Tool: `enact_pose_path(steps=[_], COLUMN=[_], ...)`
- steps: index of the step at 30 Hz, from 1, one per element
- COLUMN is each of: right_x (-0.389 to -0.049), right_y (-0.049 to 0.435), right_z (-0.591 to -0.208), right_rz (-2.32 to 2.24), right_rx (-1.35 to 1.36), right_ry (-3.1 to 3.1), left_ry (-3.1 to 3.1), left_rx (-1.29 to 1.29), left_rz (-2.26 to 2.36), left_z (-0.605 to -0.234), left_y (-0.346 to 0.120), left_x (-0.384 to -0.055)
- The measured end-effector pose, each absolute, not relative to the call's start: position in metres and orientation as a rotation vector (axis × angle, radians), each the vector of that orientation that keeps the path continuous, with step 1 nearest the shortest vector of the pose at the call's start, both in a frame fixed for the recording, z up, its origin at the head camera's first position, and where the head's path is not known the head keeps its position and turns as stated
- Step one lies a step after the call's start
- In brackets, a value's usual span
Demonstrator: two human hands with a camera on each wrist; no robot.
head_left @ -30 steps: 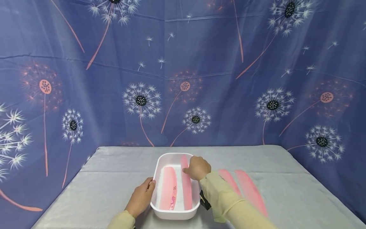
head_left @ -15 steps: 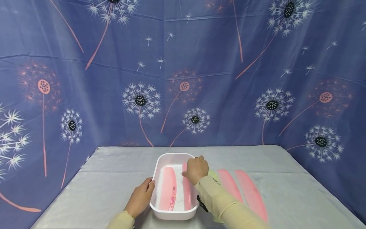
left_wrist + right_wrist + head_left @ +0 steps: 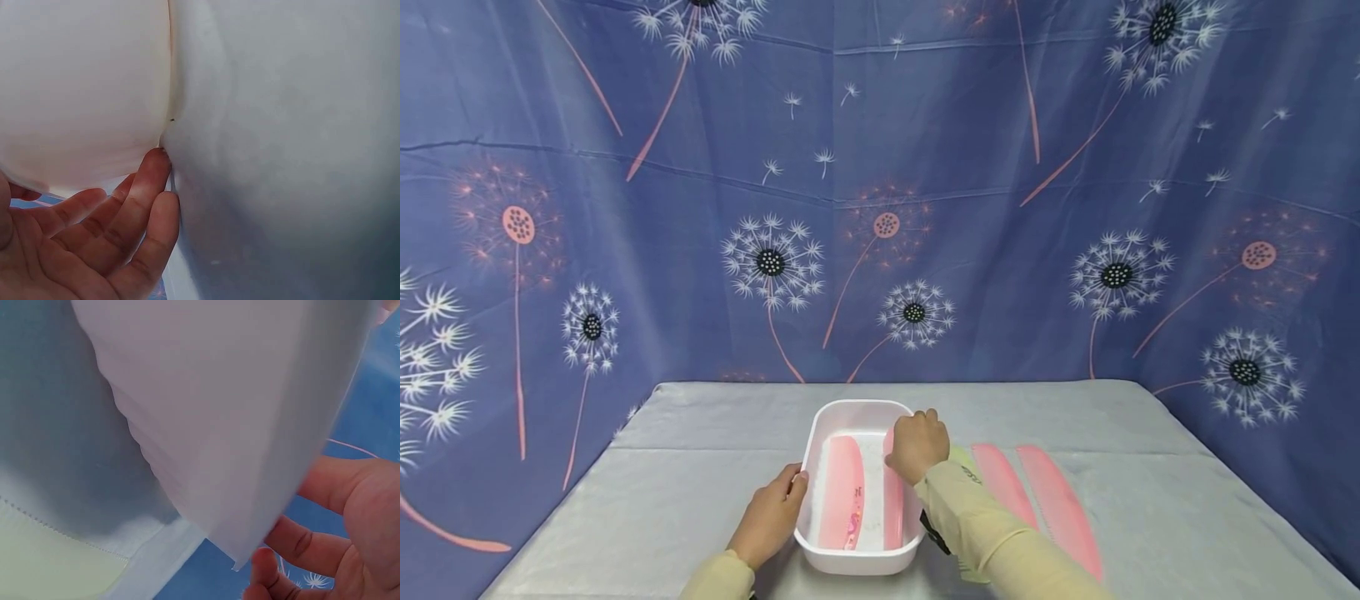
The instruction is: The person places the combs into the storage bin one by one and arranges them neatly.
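A white plastic box (image 3: pixel 862 564) stands on the table. My left hand (image 3: pixel 772 510) holds its left side, thumb at the rim; in the left wrist view the fingers (image 3: pixel 140 200) lie against the outer wall. Inside the box, on the left, lies a pink comb (image 3: pixel 841 500) with a small printed pattern. Another pink comb (image 3: pixel 892 517) stands along the right inner wall, its far end in the grip of my right hand (image 3: pixel 917 447). In the right wrist view that hand's fingers (image 3: pixel 312 550) curl beside the box's outer wall.
To the right of the box lie two pink combs, the nearer one (image 3: pixel 1003 487) and the farther one (image 3: pixel 1060 508). A light green comb (image 3: pixel 964 462) is partly hidden under the right sleeve. Grey cloth (image 3: pixel 715 425) covers the table; a blue dandelion-print curtain (image 3: pixel 992 275) hangs behind.
The comb in my right hand has moved slightly right and lower, from a tilt over the box to along its right wall. My left hand keeps its hold on the box.
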State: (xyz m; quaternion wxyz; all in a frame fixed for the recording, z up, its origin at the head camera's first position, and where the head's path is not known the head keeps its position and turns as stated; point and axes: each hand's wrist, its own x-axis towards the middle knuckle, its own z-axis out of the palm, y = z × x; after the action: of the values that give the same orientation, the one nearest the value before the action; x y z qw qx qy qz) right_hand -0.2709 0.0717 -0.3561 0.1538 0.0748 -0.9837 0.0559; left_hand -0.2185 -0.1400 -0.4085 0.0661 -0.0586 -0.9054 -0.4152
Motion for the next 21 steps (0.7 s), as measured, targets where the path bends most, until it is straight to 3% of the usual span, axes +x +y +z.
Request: enact_pose_path(steps=[21], right_x=[-0.261], right_y=[0.097], right_z=[-0.328], right_rz=[0.473], right_rx=[0.259], right_ry=[-2.860], left_ry=[-2.738], left_rx=[-0.157], left_rz=[-1.232], left_z=[-0.408], left_y=[-0.139], left_x=[-0.218])
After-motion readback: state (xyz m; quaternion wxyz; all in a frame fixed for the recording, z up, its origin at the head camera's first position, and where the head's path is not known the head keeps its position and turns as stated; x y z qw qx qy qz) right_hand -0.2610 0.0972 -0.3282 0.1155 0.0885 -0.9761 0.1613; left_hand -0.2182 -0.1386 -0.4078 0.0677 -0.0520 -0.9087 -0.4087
